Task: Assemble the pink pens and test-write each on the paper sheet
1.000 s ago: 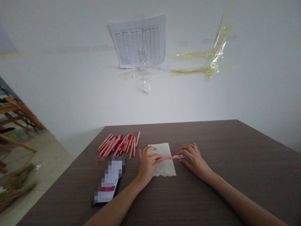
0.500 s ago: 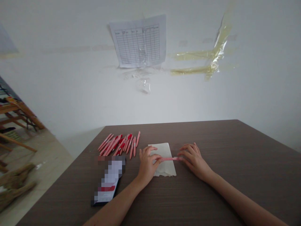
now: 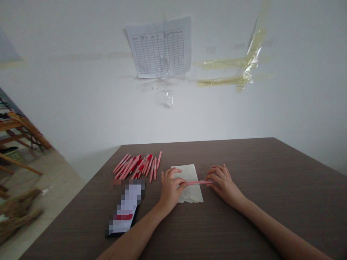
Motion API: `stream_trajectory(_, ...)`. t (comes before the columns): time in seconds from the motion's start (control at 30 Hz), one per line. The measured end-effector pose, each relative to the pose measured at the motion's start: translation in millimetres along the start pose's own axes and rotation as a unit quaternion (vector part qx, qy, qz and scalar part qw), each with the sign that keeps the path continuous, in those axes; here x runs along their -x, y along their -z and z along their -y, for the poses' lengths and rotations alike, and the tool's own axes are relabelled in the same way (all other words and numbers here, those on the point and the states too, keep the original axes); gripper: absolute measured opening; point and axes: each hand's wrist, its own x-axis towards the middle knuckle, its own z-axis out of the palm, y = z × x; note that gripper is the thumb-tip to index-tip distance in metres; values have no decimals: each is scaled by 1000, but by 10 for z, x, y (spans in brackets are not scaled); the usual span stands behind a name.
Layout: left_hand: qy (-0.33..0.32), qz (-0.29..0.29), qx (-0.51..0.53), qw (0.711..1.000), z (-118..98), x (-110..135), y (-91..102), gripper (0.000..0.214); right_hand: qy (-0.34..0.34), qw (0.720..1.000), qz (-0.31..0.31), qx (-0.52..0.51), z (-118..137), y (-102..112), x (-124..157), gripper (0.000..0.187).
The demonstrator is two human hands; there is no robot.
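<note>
a pink pen [image 3: 193, 183] spans above the pale paper [image 3: 191, 195], pinched at one end by the left hand [image 3: 169, 188]; the right hand [image 3: 223, 185] meets its other end, grip unclear. more pens [image 3: 128, 168] lie beyond the phone [image 3: 127, 207].

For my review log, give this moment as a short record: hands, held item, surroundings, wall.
Left hand: pinches one end of a pink pen
Right hand: at the pen's other end, grip unclear
Paper: below part of the pen, near edge ragged
Left side: pile of pink and red pens; phone, screen pixelated
Surface: brown table
Wall: printed sheet, tape
</note>
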Motion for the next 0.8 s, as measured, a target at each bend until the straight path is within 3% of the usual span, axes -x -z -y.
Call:
stream_trajectory(0.33, -8, -2, -3, 1000, 2, -7, -9, 6, 1, 1000, 17, -2, 12, 7, 0, 10)
stream_trajectory(0.53, -15, -20, -7, 1000, -1, -12, -4, 12, 3, 999, 33, -11, 22, 12, 3, 18)
stream_trajectory(0.8, -2, -31, -9, 999, 78, 0, -62, 25, -25, 1000, -1, -11, -34, -18, 14, 17)
